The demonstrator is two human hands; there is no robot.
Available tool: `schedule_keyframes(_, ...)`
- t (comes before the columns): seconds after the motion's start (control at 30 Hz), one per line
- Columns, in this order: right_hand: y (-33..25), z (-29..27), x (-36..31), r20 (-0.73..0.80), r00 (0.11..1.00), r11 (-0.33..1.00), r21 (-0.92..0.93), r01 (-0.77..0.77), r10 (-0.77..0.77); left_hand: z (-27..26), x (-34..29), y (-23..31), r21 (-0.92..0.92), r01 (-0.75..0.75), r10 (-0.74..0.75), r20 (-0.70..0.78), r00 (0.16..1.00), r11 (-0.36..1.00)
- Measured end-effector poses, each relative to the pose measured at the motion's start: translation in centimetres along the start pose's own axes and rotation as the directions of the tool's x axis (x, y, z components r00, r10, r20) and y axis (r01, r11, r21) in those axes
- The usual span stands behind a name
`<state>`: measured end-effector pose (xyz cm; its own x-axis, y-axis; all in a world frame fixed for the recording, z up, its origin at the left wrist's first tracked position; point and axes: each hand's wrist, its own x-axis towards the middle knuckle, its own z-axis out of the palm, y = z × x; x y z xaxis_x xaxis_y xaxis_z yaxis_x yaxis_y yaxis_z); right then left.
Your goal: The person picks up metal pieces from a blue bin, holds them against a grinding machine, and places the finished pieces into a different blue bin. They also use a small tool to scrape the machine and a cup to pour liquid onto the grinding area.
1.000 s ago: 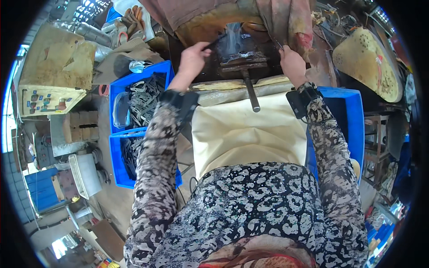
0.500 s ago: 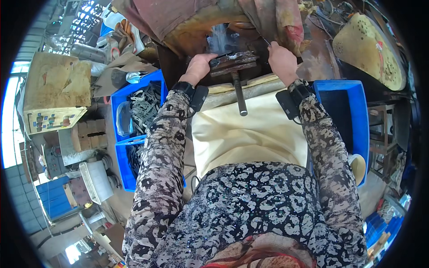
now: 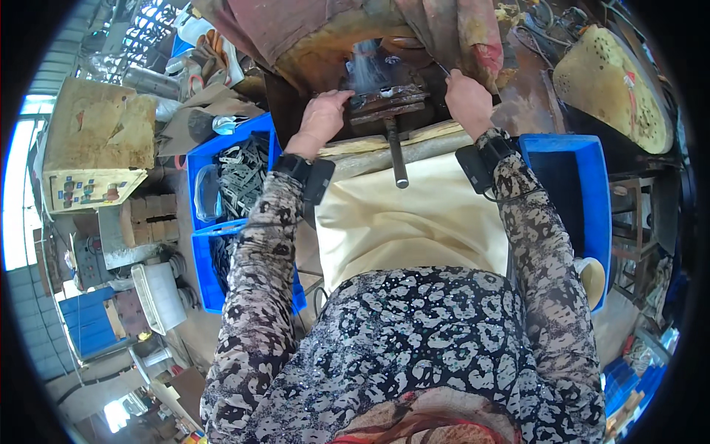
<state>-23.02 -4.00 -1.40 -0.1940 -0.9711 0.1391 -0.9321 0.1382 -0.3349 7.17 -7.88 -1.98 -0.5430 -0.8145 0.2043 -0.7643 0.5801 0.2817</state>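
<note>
And the left hand (image 3: 324,117) has drawn back a touch from the fixture (image 3: 388,105), fingertips now just beside its left end, where half a second ago the hand was up against it; whether thumb and fingers pinch anything, there's no telling. The right hand (image 3: 469,103) has barely budged, closed round a thin rod (image 3: 444,69) near the edge of the drape (image 3: 318,22). So the fixture sits between the hands, its left end looking freer, a whitish spray (image 3: 366,66) just beyond, the work seemingly between touches! Its handle (image 3: 398,159) juts toward the apron (image 3: 414,214), and the drape hides what lies behind. Leftward, two blue bins (image 3: 203,266), metal strips (image 3: 244,174) heaped in the farther; rightward, another bin (image 3: 603,192) beside the forearm
</note>
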Motion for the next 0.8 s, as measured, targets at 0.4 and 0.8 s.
schedule_keyframes(0.4,3.5,0.3,1.4,0.054,0.998,0.991,-0.127,0.028,-0.021,2.0,-2.3,4.9,-0.101,0.381,-0.394,-0.259,0.882,0.919)
schedule_keyframes(0.8,6.3,1.2,3.1,0.054,0.999,0.990,-0.141,0.011,-0.004,2.8,-0.5,7.1,-0.164,0.289,-0.326,-0.287,0.901,0.943)
